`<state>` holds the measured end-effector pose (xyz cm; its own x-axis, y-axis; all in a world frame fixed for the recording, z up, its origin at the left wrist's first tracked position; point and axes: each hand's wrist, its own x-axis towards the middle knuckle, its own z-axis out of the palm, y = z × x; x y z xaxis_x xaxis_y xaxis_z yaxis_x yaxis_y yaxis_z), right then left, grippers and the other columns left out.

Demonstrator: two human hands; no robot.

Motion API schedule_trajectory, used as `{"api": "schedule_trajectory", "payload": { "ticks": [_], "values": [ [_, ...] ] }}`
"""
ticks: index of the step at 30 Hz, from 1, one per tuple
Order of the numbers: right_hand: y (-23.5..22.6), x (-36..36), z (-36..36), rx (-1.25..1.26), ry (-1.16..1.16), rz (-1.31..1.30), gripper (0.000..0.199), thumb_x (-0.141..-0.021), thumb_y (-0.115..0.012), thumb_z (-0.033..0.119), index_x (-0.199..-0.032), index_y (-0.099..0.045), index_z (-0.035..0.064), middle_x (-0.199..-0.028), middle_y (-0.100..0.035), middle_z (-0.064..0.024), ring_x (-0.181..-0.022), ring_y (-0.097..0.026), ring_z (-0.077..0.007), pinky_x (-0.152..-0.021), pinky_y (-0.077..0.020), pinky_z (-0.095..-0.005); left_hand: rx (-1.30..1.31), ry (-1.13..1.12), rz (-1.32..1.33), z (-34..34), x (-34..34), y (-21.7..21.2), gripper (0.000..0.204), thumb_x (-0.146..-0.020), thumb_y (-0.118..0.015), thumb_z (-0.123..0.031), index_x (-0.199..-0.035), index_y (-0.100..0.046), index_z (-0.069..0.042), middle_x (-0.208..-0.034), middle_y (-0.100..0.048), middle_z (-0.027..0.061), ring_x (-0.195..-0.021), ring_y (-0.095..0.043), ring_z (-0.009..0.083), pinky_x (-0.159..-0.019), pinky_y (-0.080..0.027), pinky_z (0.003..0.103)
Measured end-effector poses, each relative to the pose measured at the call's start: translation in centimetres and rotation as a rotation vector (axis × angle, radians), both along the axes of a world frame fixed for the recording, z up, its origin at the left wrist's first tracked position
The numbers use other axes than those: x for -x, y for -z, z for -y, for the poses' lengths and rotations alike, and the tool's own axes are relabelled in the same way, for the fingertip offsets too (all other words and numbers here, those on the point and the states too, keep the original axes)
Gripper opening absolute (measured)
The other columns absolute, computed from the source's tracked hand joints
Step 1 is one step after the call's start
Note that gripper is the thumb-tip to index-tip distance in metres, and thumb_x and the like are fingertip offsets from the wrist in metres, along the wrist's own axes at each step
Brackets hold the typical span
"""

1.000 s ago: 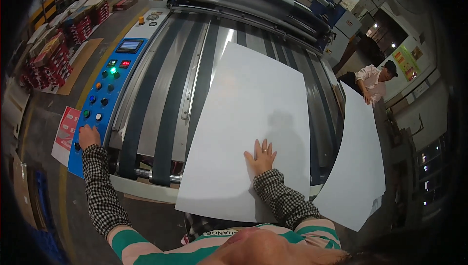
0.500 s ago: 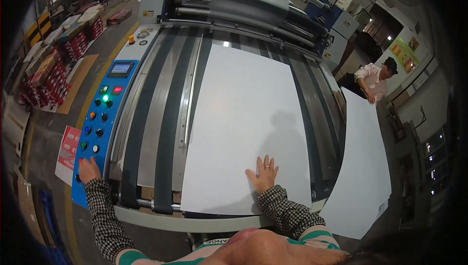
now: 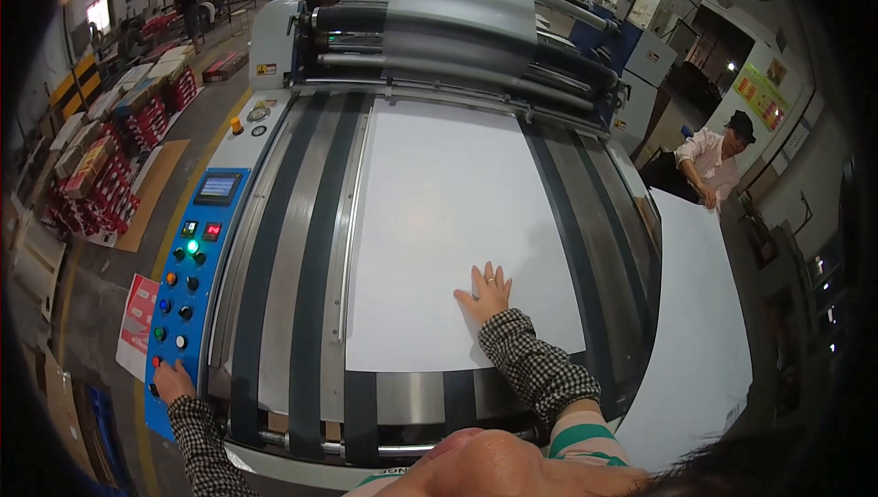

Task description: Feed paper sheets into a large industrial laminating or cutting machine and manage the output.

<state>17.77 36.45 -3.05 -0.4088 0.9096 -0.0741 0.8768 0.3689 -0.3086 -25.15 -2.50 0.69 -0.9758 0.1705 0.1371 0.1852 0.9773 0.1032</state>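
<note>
A large white sheet (image 3: 439,213) lies flat on the dark feed belts of a machine, its far edge close to the rollers. My right hand (image 3: 487,296) rests palm down on the sheet's near right part, fingers spread, with a ring on one of them. At the left, my left hand (image 3: 174,380) is at the lower end of the blue control panel (image 3: 203,300), its fingers bent and slightly apart. Its fingertips are at a red button (image 3: 157,362); I cannot tell whether they press it. A black knob is partly covered below.
Clear film (image 3: 457,21) runs over the rollers (image 3: 357,20) at the far end. Right of the machine lie more white sheets (image 3: 700,314), a co-worker's hand (image 3: 709,195) at their far edge. Stacks of red-and-white goods (image 3: 101,195) stand on the left floor.
The white sheet has slid away from me toward the rollers, baring the belts at the near end. My right hand has moved forward with it. My left hand stays at the red button.
</note>
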Motion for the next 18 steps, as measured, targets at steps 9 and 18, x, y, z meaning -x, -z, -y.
{"api": "schedule_trajectory", "payload": {
  "ticks": [9,18],
  "values": [
    [0.2,3.7,-7.3,0.008,0.036,-0.012,0.073,-0.073,-0.047,0.052,-0.128,-0.028,0.0070,-0.135,-0.014,-0.0197,-0.125,-0.005,-0.0356,-0.099,0.0009,-0.0488,0.064,-0.002,-0.023,1.0,0.3,0.6,0.028,-0.083,-0.050,-0.020,-0.082,-0.050,0.007,-0.079,-0.050,0.0196,-0.074,-0.051,0.0312,-0.063,-0.043,0.042],
    [-0.2,5.8,-12.0,-0.008,0.051,-0.012,0.073,-0.073,-0.048,0.051,-0.127,-0.029,0.0070,-0.135,-0.014,-0.0194,-0.125,-0.006,-0.0350,-0.100,-0.0010,-0.0488,0.091,0.024,-0.086,1.0,0.2,0.8,0.027,-0.083,-0.049,-0.021,-0.081,-0.048,0.007,-0.076,-0.049,0.0189,-0.071,-0.050,0.0311,-0.062,-0.043,0.043]
  ]
}}
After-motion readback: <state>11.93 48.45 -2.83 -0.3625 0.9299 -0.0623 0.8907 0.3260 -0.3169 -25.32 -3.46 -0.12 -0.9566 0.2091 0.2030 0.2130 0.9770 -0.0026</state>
